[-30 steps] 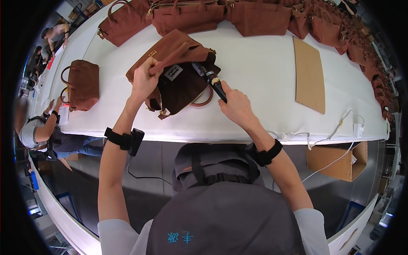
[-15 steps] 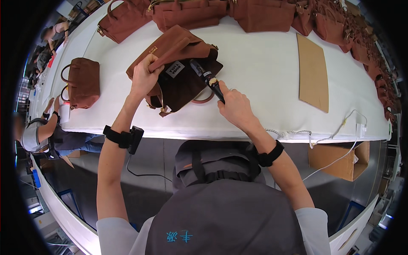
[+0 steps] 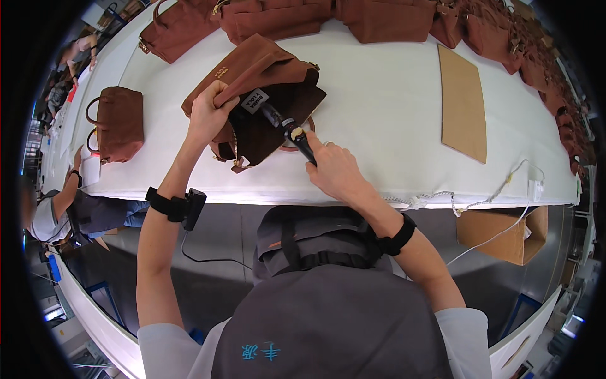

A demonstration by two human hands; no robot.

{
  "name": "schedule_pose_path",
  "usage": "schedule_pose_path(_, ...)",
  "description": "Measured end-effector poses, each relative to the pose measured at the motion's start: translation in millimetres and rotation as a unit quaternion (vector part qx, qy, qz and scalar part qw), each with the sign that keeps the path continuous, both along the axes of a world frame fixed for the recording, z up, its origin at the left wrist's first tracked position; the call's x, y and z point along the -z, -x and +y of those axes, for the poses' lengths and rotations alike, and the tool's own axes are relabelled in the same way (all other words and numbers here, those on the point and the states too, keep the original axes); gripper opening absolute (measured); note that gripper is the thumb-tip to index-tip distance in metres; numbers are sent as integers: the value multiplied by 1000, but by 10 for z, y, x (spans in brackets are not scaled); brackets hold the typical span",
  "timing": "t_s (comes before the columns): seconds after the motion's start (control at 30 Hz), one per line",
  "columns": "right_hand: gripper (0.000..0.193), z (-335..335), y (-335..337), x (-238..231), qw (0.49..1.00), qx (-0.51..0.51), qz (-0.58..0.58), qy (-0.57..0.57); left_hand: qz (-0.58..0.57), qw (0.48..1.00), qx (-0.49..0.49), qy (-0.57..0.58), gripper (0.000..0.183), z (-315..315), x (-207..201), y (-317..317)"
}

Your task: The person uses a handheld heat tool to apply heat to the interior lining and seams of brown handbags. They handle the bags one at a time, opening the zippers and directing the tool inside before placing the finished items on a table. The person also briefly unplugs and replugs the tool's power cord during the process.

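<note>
A brown handbag (image 3: 252,66) lies tilted on the white table in front of me, its mouth open toward me. My left hand (image 3: 211,114) is closed on the upper edge of the opening and holds it up. Inside, a white label (image 3: 255,101) shows against the dark lining (image 3: 252,136). My right hand (image 3: 339,167) grips a black stick-shaped tool (image 3: 297,135) with a gold-coloured piece and a greyish barrel. The barrel points into the bag, close below the label; whether its tip touches the lining I cannot tell. A zipper edge (image 3: 235,148) hangs at the near side.
Brown handbags (image 3: 274,19) line the table's far and right edges. Another small handbag (image 3: 120,123) stands at the left, near a co-worker (image 3: 57,208). A cardboard sheet (image 3: 463,104) lies to the right. A cord (image 3: 451,201) runs along the front edge above a cardboard box (image 3: 505,235).
My right hand has moved left and slightly down, bringing the tool's barrel farther into the bag, nearer the label. The whole view has shifted slightly.
</note>
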State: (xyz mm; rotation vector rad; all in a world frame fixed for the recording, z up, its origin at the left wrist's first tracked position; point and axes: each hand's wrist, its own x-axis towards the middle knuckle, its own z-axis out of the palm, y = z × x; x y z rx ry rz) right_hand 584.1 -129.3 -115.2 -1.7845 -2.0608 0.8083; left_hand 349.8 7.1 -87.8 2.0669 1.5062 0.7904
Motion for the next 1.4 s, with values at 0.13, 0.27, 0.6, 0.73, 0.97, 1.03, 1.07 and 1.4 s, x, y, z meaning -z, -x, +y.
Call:
schedule_pose_path(0.13, 58, -156, 248, -85, 997, -51, 43, 40, -7, 1000, 4, 18, 15, -49, 34, -26)
schedule_pose_path(0.27, 55, -118, 158, -57, 997, -61, 50, 27, -26, 999, 8, 25, 15, -95, 62, -28)
schedule_pose_path(0.6, 48, 47, -47, -102, 994, -17, 77, 77, -22, 999, 6, 28, 14, -58, 85, 16)
schedule_pose_path(0.73, 55, -66, 207, -180, 988, -74, 92, 102, -14, 999, -4, 41, 13, -73, 76, -3)
schedule_pose_path(0.97, 56, 4, 22, -165, 999, -42, 10, 20, -44, 998, 7, 37, 14, -116, 49, -12)
schedule_pose_path(1.03, 55, 88, -150, -138, 1000, -3, -12, 17, -61, 998, 14, 27, 15, -111, 48, -21)
schedule_pose_path(1.07, 54, 137, -225, -130, 999, 20, -23, 15, -64, 997, 15, 29, 14, -105, 51, -26)
schedule_pose_path(1.4, 58, -79, 21, -32, 998, -38, 33, 24, -49, 998, 5, 29, 14, -86, 77, -28)
